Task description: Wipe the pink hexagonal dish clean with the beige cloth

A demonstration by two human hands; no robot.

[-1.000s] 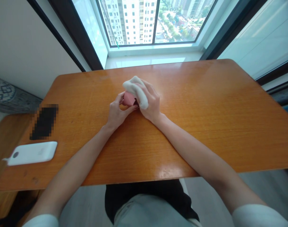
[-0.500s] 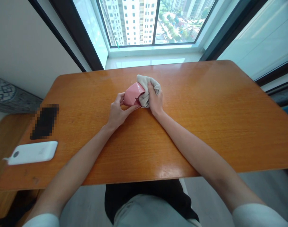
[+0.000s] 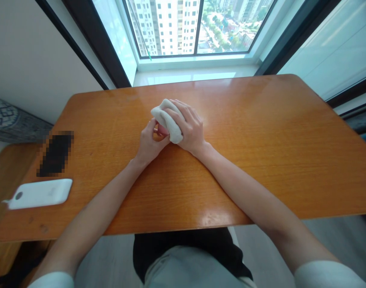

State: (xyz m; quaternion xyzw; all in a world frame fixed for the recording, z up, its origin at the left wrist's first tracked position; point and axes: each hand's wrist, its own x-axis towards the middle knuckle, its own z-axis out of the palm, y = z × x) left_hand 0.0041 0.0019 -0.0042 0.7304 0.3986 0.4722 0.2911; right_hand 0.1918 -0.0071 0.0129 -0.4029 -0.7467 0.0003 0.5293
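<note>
Over the wooden table (image 3: 255, 132), my left hand (image 3: 149, 140) is closed round a glossy pink cup-like object (image 3: 162, 130). Only a small patch of that object shows between the left fingers and the cloth. My right hand (image 3: 190, 128) grips a folded off-white cloth (image 3: 167, 120), its fingers spread over the back of it. The cloth is pressed against the pink object and covers most of it, so its opening and far side are hidden.
On the table's left side lie a white rectangular device (image 3: 41, 194) with a short strap or cable and a dark pixelated item (image 3: 55, 155). A window (image 3: 195, 32) stands beyond the far edge. The table's near edge is just in front of my body.
My right hand has turned over and moved left, bringing the cloth across the pink object, which showed plainly before. My left hand has stayed nearly in place.
</note>
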